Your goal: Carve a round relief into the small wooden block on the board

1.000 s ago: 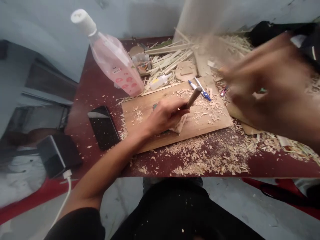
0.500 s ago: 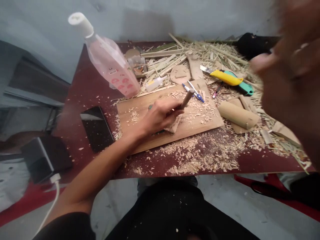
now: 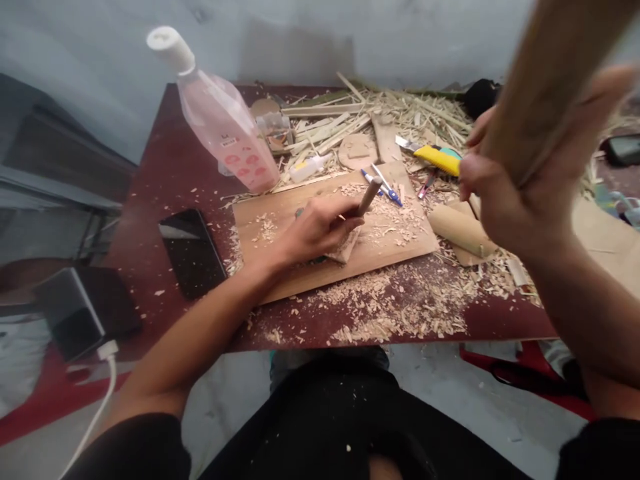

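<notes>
A person sits at a dark red table (image 3: 170,180) strewn with pale wood shavings, seen from above over their own lap. The left hand (image 3: 315,230) rests on a wooden board (image 3: 400,243) near the middle of the table, fingers curled tight around a tool with a round wooden handle (image 3: 369,196); the handle sticks up and away from the person, and the tool's working end is hidden under the hand. Beneath that hand lies a small flat piece of wood (image 3: 347,250), touching the board. The right hand (image 3: 520,193) is raised above the table's right side, close to the camera, its fingers wrapped around a thick wooden stick (image 3: 550,73) (blurred, and running out of the top of the view). Below it, near the right end of the board, a short wooden cylinder (image 3: 463,230) lies on its side. At the board's far edge sit blue pens (image 3: 383,183), and beyond them a yellow utility knife (image 3: 435,157) rests among a heap of split wood strips (image 3: 350,117) along the table's back edge. A tilted clear bottle of pink liquid (image 3: 225,130) stands at the back left, and a black phone (image 3: 193,250) lies flat just left of the board. A charger with a white cable (image 3: 95,367) lies off the table's left edge.
</notes>
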### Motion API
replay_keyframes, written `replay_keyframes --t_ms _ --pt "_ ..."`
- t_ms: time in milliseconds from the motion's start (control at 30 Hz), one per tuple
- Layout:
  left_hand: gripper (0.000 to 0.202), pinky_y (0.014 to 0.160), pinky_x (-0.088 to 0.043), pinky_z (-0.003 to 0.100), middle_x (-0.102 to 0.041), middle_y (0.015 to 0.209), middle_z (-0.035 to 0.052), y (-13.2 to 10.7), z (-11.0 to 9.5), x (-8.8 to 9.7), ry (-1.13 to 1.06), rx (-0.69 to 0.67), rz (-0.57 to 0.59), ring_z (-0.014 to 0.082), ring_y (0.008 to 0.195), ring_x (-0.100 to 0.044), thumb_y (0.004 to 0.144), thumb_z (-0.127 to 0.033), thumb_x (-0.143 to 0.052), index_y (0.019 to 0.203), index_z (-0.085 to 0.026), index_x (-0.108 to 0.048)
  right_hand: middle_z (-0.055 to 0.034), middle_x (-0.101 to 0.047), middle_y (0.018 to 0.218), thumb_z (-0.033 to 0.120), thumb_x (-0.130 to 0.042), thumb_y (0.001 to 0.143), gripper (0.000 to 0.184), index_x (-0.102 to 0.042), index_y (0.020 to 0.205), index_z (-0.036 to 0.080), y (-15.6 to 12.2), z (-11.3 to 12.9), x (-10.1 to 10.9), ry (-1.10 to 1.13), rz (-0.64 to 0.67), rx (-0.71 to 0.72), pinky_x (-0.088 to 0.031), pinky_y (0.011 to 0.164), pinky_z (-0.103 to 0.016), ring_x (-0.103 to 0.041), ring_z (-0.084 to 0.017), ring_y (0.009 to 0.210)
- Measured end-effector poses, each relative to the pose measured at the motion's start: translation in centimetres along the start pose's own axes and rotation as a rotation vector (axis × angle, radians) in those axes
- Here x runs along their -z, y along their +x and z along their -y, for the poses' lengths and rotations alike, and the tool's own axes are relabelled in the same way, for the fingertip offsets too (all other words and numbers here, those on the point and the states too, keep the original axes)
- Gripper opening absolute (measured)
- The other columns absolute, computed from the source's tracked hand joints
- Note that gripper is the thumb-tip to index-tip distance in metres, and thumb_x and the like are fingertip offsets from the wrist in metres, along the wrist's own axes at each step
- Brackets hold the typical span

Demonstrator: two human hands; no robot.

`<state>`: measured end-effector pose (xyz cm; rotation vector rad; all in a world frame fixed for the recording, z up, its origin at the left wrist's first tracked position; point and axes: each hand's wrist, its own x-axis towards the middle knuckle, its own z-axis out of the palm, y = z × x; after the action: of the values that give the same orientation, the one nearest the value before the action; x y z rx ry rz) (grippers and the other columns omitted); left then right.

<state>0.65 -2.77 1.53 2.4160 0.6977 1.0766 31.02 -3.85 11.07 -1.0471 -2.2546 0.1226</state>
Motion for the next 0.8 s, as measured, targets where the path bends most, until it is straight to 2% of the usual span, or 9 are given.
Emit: replay_keyframes --t_ms 67,100,167,233,333,433,533,667,800 --pt "0.018 0.072 -0.059 0.027 -0.085 0.098 0.0059 0.0 0.0 0.2 -0.053 0.057 0.011 0.0136 0.081 -0.075 0.112 -0.027 -0.064 0.114 -0.017 -0.079 -0.0069 -0.058 0.121 0.029 -0.059 0.116 0.068 -0.029 0.172 0.052 -1.0 -0.2 -0.8 0.037 0.026 0.091 -0.058 0.059 -0.034 -0.062 -0.018 0.082" --pt "0.017 0.074 -0.061 0.026 -0.086 0.101 0.0057 0.0 0.1 0.4 -0.086 0.078 0.009 0.0134 0.083 -0.077 0.111 -0.027 -0.064 0.116 -0.018 -0.078 -0.0069 -0.06 0.119 0.027 -0.062 0.115 0.075 -0.028 0.176 0.052 -1.4 -0.1 -1.1 0.033 0.069 0.143 -0.058 0.057 -0.032 -0.062 -0.017 0.08" --pt "0.015 0.082 -0.066 0.028 -0.088 0.107 0.0061 0.1 0.1 0.6 -0.142 0.079 -0.007 0.0142 0.09 -0.081 0.11 -0.028 -0.068 0.116 -0.019 -0.078 -0.0106 -0.063 0.126 0.027 -0.063 0.115 0.078 -0.029 0.181 0.048 -1.9 0.3 -1.4 -0.011 0.125 0.202 -0.069 0.073 -0.039 -0.071 -0.023 0.099" --pt "0.012 0.087 -0.068 0.03 -0.089 0.106 0.0059 0.2 0.1 0.8 -0.157 0.031 -0.031 0.0152 0.093 -0.082 0.109 -0.027 -0.071 0.113 -0.019 -0.078 -0.0127 -0.062 0.132 0.029 -0.063 0.115 0.068 -0.042 0.178 0.046 -1.8 0.9 -1.0 -0.087 0.135 0.229 -0.072 0.091 -0.048 -0.072 -0.028 0.117" --pt "0.008 0.088 -0.069 0.03 -0.088 0.104 0.0053 0.3 0.1 0.7 -0.173 0.021 -0.059 0.0149 0.093 -0.083 0.107 -0.022 -0.07 0.109 -0.018 -0.077 -0.0135 -0.06 0.14 0.029 -0.06 0.115 0.057 -0.054 0.17 0.042 -0.6 1.8 0.3 -0.179 0.246 0.218 -0.07 0.093 -0.048 -0.071 -0.027 0.114" --pt "0.009 0.086 -0.068 0.029 -0.087 0.103 0.0051 0.4 0.1 0.2 -0.205 0.084 -0.06 0.0144 0.091 -0.081 0.107 -0.026 -0.073 0.108 -0.018 -0.076 -0.015 -0.059 0.145 0.029 -0.061 0.109 0.055 -0.053 0.164 0.032 0.9 2.6 1.3 -0.159 0.372 0.219 -0.069 0.094 -0.051 -0.069 -0.028 0.11" --pt "0.011 0.075 -0.062 0.028 -0.082 0.092 0.0021 0.5 0.3 -0.5 -0.159 0.086 -0.058 0.0133 0.081 -0.075 0.11 -0.029 -0.07 0.104 -0.02 -0.074 -0.0127 -0.059 0.134 0.029 -0.063 0.103 0.056 -0.051 0.158 0.026 1.8 3.4 1.6 -0.106 0.434 0.214 -0.068 0.095 -0.052 -0.068 -0.027 0.105" --pt "0.014 0.068 -0.053 0.028 -0.075 0.084 0.0005 0.6 0.3 -1.2 -0.11 0.047 -0.119 0.0125 0.074 -0.066 0.111 -0.026 -0.065 0.099 -0.02 -0.068 -0.0087 -0.056 0.123 0.04 -0.067 0.103 0.057 -0.049 0.156 0.027 2.6 3.6 1.7 -0.112 0.499 0.222 -0.066 0.104 -0.054 -0.065 -0.026 0.105" --pt "0.014 0.072 -0.056 0.03 -0.074 0.089 0.0015 0.5 -0.1 -1.5 -0.111 0.139 -0.098 0.0137 0.078 -0.066 0.112 -0.028 -0.063 0.101 -0.021 -0.068 -0.0063 -0.054 0.114 0.065 -0.075 0.104 0.064 -0.052 0.151 0.029 3.2 3.4 1.9 -0.079 0.541 0.171 -0.068 0.095 -0.048 -0.062 -0.021 0.091"
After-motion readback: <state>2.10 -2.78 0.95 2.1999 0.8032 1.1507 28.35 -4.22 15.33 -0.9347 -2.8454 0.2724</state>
